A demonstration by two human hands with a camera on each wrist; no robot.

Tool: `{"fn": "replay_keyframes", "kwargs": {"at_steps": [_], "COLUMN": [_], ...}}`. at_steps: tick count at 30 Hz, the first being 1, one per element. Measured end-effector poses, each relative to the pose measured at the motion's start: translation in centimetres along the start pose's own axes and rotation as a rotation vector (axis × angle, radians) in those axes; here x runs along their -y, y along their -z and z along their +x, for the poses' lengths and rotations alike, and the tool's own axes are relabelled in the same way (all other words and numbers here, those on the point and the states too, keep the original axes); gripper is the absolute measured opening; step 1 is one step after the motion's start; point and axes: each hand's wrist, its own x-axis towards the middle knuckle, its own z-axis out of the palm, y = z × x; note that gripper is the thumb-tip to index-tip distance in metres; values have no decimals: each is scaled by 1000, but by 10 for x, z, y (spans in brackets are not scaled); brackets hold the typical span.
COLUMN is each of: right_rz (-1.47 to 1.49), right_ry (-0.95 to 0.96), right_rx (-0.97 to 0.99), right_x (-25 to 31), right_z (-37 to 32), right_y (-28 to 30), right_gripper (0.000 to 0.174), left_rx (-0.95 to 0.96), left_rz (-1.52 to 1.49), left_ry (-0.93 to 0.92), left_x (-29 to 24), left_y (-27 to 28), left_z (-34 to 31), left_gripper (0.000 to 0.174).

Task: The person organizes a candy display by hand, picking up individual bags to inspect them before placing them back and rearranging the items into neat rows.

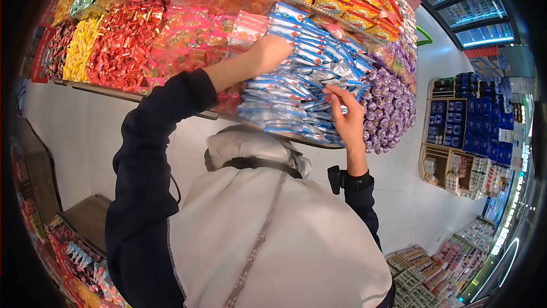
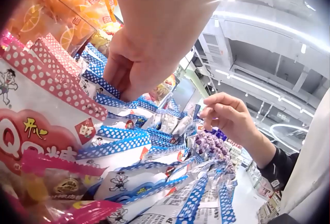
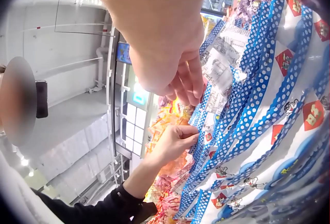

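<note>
Blue-and-white packets (image 1: pixel 293 100) in tight rows just beside the purple sweets (image 1: pixel 390 111). Farther from the purple sweets, left hand (image 1: pixel 273 53) with fingers curled, pinching a packet edge near pink-dotted packets (image 1: pixel 249 25). Nearer the purple sweets, right hand (image 1: pixel 349 117) with fingers loosely bent, over the blue-and-white packets.

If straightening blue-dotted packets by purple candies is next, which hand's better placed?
Right, probably: the right hand looks empty, close to the purple candies. The left hand pinches blue-dotted packets farther away, near pink-dotted packets.
</note>
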Motion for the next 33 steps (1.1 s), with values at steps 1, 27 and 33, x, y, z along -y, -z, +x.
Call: {"fn": "replay_keyframes", "kwargs": {"at_steps": [1, 27, 33], "right_rz": [6, 98, 142], "right_ry": [-4, -35, -29], "right_rx": [-7, -55, -84], "right_x": [0, -31, -43], "right_z": [-1, -39, -40], "right_y": [2, 55, 90], "right_gripper": [20, 18, 19], "left_rx": [-13, -102, -198], "left_rz": [-20, -67, -276], "left_ry": [2, 166, 288], "left_x": [1, -10, -22], "left_y": [-1, -8, 16], "left_z": [1, -25, -32], "left_gripper": [11, 10, 11]}}
